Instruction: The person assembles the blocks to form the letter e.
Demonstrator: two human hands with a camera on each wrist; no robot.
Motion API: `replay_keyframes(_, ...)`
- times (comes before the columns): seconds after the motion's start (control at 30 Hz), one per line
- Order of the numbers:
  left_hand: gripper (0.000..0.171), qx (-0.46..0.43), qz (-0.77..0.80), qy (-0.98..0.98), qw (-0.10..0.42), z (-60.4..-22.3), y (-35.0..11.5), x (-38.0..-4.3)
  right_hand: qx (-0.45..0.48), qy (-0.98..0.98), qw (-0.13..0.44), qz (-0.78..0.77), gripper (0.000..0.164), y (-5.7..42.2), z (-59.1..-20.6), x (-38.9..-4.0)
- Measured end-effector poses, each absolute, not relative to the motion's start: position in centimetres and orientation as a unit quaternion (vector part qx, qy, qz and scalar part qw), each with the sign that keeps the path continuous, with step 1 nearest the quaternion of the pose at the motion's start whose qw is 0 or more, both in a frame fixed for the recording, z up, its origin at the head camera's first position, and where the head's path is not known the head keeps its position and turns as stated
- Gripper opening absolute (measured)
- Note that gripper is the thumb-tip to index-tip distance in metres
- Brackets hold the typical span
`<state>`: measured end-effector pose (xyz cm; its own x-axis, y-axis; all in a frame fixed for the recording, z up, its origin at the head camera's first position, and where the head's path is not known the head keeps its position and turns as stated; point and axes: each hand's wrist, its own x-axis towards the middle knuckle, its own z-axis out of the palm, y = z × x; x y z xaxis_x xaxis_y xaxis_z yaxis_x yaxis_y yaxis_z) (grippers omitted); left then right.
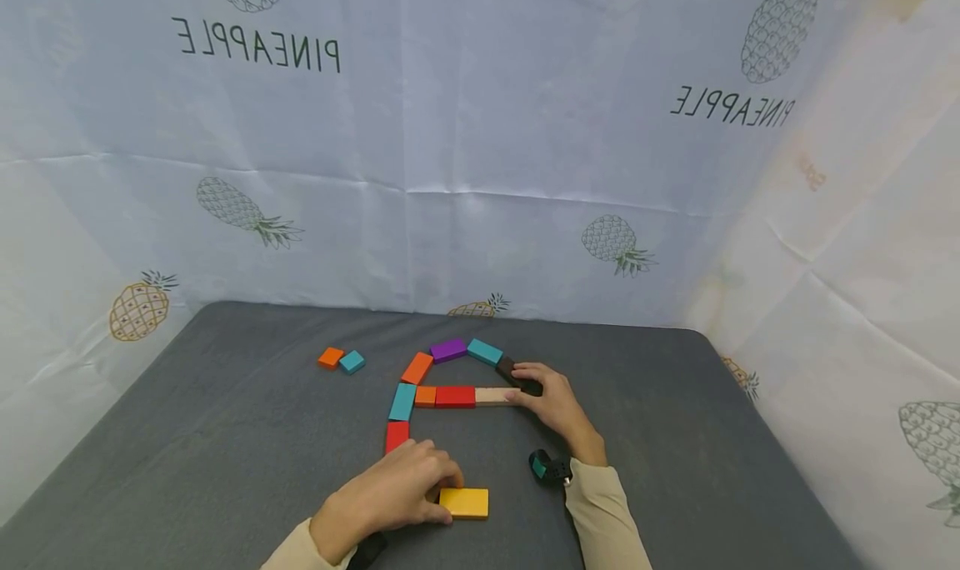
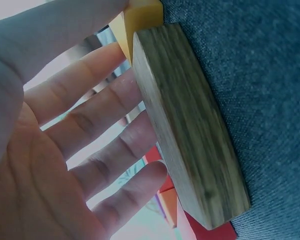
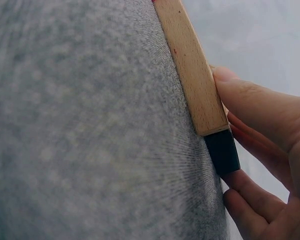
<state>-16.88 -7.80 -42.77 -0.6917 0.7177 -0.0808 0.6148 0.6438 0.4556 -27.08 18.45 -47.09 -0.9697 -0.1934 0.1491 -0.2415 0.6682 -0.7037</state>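
My left hand (image 1: 401,488) pinches the left end of a yellow block (image 1: 467,503) between thumb and forefinger. Close beside its fingers, a dark-grained wooden block (image 2: 190,125) fills the left wrist view; from the head it is hidden under the hand. At the right end of a crossing row, my right hand (image 1: 553,402) curls round a black block (image 3: 223,151). Its thumb lies along a plain wooden block (image 3: 192,65), whose end meets the black one. A dark brown block (image 1: 506,370) continues the arch up from the fingers.
The arch goes on through teal (image 1: 485,352), purple (image 1: 448,351), orange (image 1: 417,368), teal (image 1: 402,402) and red (image 1: 397,435) blocks. Orange (image 1: 425,397) and red (image 1: 455,397) blocks form the crossing row. Loose orange (image 1: 331,357) and teal (image 1: 352,362) blocks lie farther left on the grey table (image 1: 247,420).
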Motion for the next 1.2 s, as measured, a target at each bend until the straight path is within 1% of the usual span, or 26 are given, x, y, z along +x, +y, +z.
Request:
replay_keyframes(0.1, 0.027, 0.370, 0.209, 0.896, 0.128, -42.70, -7.80, -16.84, 0.119, -0.913, 0.031, 0.390, 0.043, 18.46, -47.15, -27.06)
replay_keyframes(0.3, 0.026, 0.358, 0.223, 0.900, 0.108, -42.48, -8.21, -16.93, 0.119, -0.913, 0.031, 0.388, 0.042, 18.51, -47.20, -27.06)
replay_keyframes(0.53, 0.028, 0.377, 0.197, 0.896, 0.128, -42.56, -7.94, -16.83, 0.120, -0.913, 0.033, 0.389, 0.042, 18.51, -47.23, -27.10)
replay_keyframes(0.8, 0.029, 0.378, 0.201, 0.893, 0.139, -42.53, -7.91, -16.68, 0.123, -0.911, 0.036, 0.392, 0.041, 18.49, -47.23, -27.04)
replay_keyframes(1.2, 0.027, 0.378, 0.206, 0.893, 0.132, -42.49, -8.05, -16.66, 0.125, -0.910, 0.038, 0.393, 0.041, 18.44, -47.13, -27.05)
